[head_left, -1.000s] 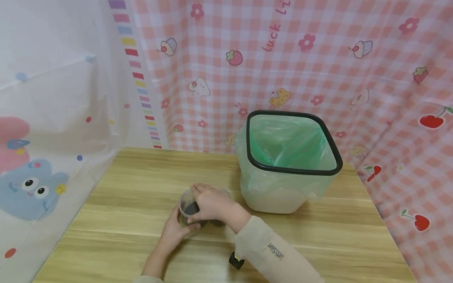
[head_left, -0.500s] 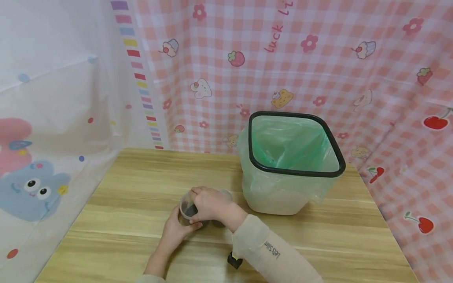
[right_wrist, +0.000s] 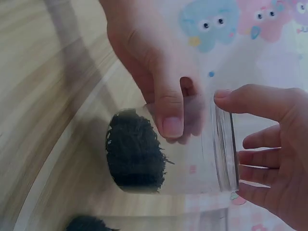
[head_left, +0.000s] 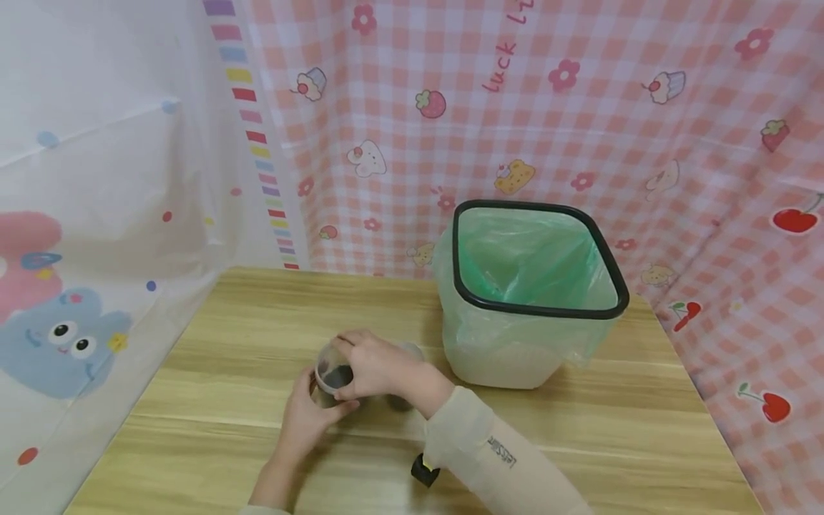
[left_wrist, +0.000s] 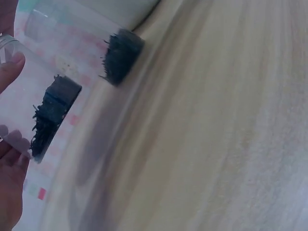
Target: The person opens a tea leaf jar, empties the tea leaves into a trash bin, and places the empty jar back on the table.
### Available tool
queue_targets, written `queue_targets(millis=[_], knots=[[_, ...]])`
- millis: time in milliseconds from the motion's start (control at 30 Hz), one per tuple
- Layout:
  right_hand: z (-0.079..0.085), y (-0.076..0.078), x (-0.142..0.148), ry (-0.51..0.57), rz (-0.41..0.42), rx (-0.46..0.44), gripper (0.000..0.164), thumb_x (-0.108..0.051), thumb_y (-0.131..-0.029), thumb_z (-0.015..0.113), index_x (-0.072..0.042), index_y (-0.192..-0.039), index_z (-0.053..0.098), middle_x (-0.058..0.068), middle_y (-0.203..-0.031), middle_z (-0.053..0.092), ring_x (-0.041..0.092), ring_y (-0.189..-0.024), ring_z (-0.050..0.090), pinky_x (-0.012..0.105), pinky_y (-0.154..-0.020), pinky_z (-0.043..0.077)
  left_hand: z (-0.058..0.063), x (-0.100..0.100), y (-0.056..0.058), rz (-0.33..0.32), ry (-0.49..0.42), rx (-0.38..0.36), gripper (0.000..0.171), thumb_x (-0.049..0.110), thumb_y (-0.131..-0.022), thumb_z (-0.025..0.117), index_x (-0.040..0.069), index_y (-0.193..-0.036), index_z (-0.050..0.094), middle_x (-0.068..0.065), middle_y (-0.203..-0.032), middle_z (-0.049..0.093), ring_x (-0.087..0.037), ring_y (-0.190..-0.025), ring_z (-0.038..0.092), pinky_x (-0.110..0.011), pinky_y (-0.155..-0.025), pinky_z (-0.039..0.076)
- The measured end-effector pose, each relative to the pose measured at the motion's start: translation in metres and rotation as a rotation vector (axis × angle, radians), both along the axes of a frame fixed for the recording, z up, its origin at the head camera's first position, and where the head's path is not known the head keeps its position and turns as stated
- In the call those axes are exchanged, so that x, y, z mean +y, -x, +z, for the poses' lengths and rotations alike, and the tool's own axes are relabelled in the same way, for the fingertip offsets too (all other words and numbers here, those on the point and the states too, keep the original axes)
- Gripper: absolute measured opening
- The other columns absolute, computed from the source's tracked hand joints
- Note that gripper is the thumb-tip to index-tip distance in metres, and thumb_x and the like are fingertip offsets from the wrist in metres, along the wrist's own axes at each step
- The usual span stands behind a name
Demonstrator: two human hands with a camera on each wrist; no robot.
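Left hand (head_left: 304,413) grips a clear cylindrical jar (right_wrist: 168,156), right hand (head_left: 381,365) its rim (right_wrist: 225,149); a matching jar (left_wrist: 86,41) stands beside; yellowish wood-grain worktop (head_left: 212,357) spreads leftward to its edge (head_left: 144,400).

Left hand (head_left: 305,415) curled, right hand (head_left: 378,366) gripping

The pink-and-white checked cloth (head_left: 399,132) carries the word "luck" in slanting, reddish script (head_left: 500,68) that climbs upward, then "li" — cut off by the head view's top edge. Dark lettering (head_left: 502,452) on the person's right sleeve (head_left: 515,476) starts "Lets" — the following letters, resembling "Slim", are too small to confirm.
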State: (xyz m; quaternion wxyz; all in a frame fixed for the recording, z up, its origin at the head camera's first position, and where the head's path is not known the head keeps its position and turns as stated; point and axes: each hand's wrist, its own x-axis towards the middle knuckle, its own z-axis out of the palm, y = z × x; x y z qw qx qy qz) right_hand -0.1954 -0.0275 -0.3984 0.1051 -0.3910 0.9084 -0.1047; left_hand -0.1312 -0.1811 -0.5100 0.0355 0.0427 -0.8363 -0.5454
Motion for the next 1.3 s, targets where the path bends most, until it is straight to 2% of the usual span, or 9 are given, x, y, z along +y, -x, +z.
queue_targets(millis=[267,433,600,800,900,1000,1133,1300], knots=[[0.019,-0.01,0.013,0.092,0.014,-0.023,0.082,-0.043,-0.079,0.069,-0.011,-0.145,0.033,0.008,-0.147,0.034,0.024,-0.135,0.03,0.032,-0.104,0.035,0.019,0.002,-0.009,-0.041,-0.057,0.066,0.094,0.035,-0.068,0.083,0.007,-0.138,0.027,-0.015,-0.146,0.026,-0.039,-0.136,0.022,-0.064,-0.104,0.018],[0.027,-0.014,0.026,0.139,-0.009,-0.036,0.081,-0.049,-0.079,0.066,-0.015,-0.145,0.033,0.006,-0.148,0.033,0.022,-0.134,0.032,0.037,-0.101,0.039,0.028,0.008,-0.011,-0.054,-0.048,0.145,0.092,0.031,-0.067,0.084,0.009,-0.138,0.03,-0.01,-0.139,0.032,-0.035,-0.132,0.029,-0.063,-0.104,0.019],[0.031,-0.018,0.039,0.218,-0.025,-0.058,0.083,-0.051,-0.08,0.066,-0.013,-0.146,0.032,0.009,-0.147,0.032,0.025,-0.134,0.032,0.041,-0.103,0.037,0.038,0.014,-0.013,-0.052,0.003,0.214,0.089,0.029,-0.065,0.085,0.013,-0.136,0.034,-0.008,-0.134,0.039,-0.031,-0.124,0.037,-0.063,-0.099,0.029],[0.031,-0.027,0.05,0.293,-0.08,-0.061,0.091,-0.063,-0.076,0.062,-0.015,-0.146,0.031,0.007,-0.147,0.031,0.025,-0.134,0.03,0.043,-0.103,0.036,0.047,0.026,-0.016,-0.023,0.098,0.245,0.09,0.032,-0.059,0.088,0.017,-0.134,0.04,-0.011,-0.124,0.049,-0.029,-0.111,0.048,-0.052,-0.086,0.044],[0.027,-0.034,0.057,0.34,-0.093,-0.04,0.091,-0.065,-0.076,0.062,-0.015,-0.146,0.032,0.005,-0.146,0.032,0.023,-0.134,0.03,0.043,-0.101,0.037,0.049,0.032,-0.017,-0.032,0.149,0.313,0.091,0.028,-0.056,0.089,0.012,-0.132,0.041,-0.011,-0.12,0.05,-0.027,-0.104,0.05,-0.048,-0.081,0.046],[0.023,-0.042,0.065,0.384,-0.131,-0.05,0.088,-0.064,-0.077,0.061,-0.017,-0.146,0.031,0.005,-0.147,0.03,0.024,-0.133,0.03,0.045,-0.1,0.038,0.051,0.037,-0.019,-0.044,0.185,0.398,0.091,0.026,-0.054,0.09,0.009,-0.13,0.042,-0.011,-0.12,0.051,-0.027,-0.105,0.05,-0.048,-0.081,0.045],[0.021,-0.055,0.074,0.446,-0.225,-0.091,0.085,-0.063,-0.08,0.059,-0.022,-0.147,0.028,0.006,-0.149,0.027,0.029,-0.133,0.031,0.05,-0.099,0.038,0.055,0.044,-0.018,-0.077,0.214,0.496,0.092,0.027,-0.051,0.09,0.01,-0.129,0.044,-0.01,-0.123,0.052,-0.026,-0.109,0.051,-0.049,-0.083,0.046],[0.017,-0.066,0.082,0.547,-0.313,-0.062,0.077,-0.063,-0.083,0.053,-0.023,-0.146,0.032,0.007,-0.148,0.03,0.032,-0.132,0.031,0.057,-0.096,0.037,0.059,0.055,-0.015,-0.129,0.291,0.625,0.093,0.032,-0.051,0.091,0.009,-0.129,0.045,-0.007,-0.121,0.053,-0.023,-0.103,0.055,-0.044,-0.078,0.051]])
